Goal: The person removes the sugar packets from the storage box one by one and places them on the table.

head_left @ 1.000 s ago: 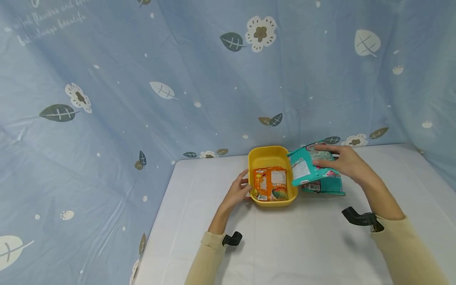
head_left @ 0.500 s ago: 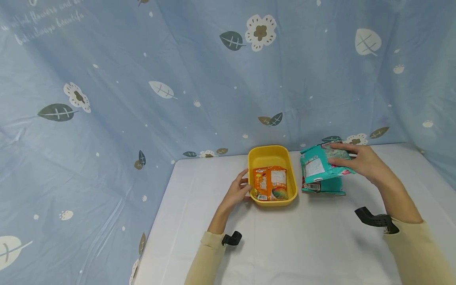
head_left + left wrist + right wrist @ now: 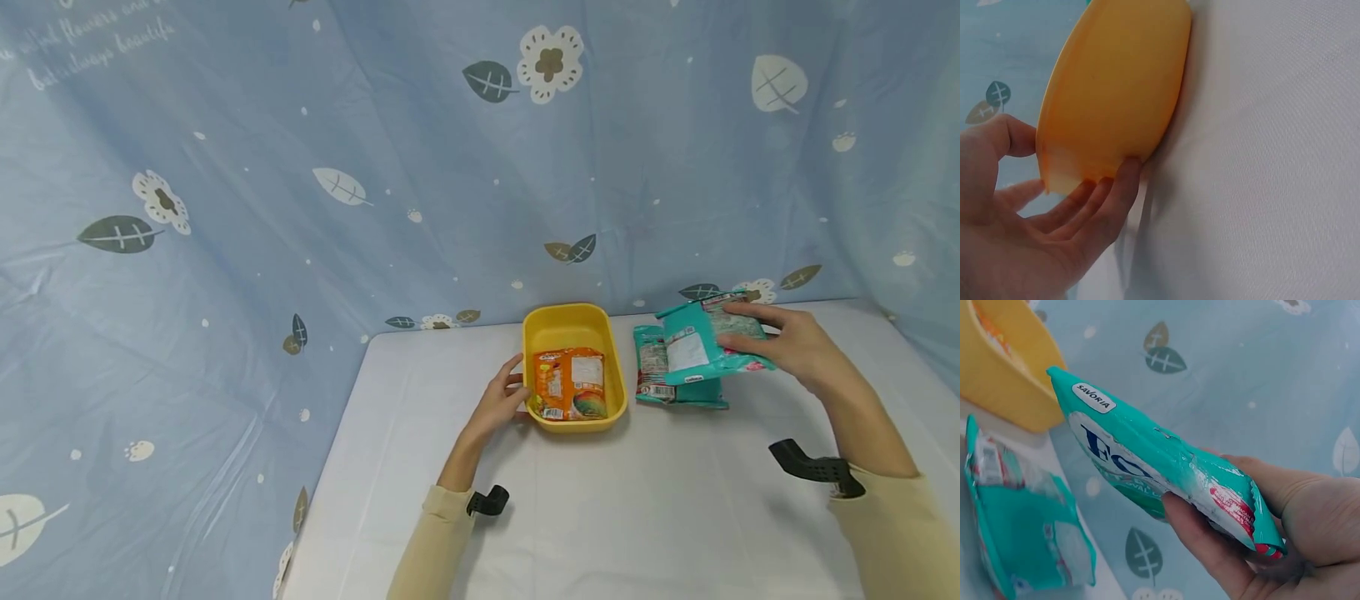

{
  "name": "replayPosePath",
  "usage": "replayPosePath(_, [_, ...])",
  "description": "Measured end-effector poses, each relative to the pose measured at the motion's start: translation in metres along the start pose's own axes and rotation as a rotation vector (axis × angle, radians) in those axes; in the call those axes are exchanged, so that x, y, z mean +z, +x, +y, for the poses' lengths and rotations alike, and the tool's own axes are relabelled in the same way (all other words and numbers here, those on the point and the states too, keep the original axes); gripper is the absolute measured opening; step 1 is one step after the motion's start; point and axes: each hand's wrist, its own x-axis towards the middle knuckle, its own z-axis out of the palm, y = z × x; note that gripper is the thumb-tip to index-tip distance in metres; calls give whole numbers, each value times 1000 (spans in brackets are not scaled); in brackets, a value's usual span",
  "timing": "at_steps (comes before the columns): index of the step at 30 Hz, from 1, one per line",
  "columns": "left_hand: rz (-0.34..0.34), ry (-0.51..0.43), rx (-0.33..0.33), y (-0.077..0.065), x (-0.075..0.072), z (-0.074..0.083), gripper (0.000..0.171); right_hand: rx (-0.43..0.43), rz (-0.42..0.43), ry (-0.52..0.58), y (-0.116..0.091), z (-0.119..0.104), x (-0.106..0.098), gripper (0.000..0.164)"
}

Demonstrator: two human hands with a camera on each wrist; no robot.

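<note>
A yellow plastic tub (image 3: 564, 327) stands on the table. An orange food packet (image 3: 558, 385) lies in the near part of it. My left hand (image 3: 495, 404) grips the tub's left side, with the thumb at the rim and fingertips against the outer wall (image 3: 1116, 87). To the right of the tub, my right hand (image 3: 806, 346) pinches one teal snack packet (image 3: 687, 346) between thumb and fingers, tilted and raised. A second teal packet (image 3: 651, 367) lies on the table, partly covered by the held one in the head view. White lettering panels show on the held packet (image 3: 1129, 440).
The white-covered table (image 3: 600, 508) runs back to a blue patterned curtain (image 3: 420, 167), close behind the tub. A black camera mount sits on each wrist, the right one (image 3: 813, 468) above the table.
My right hand has moved to the right with the teal packet, away from the tub's edge, uncovering more of the packet on the table. The left hand and tub have stayed put.
</note>
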Motion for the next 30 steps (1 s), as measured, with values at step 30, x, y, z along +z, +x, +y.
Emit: replayPosePath(30, [23, -1, -1, 2, 2, -2, 66, 94, 61, 44, -13, 56, -9, 77])
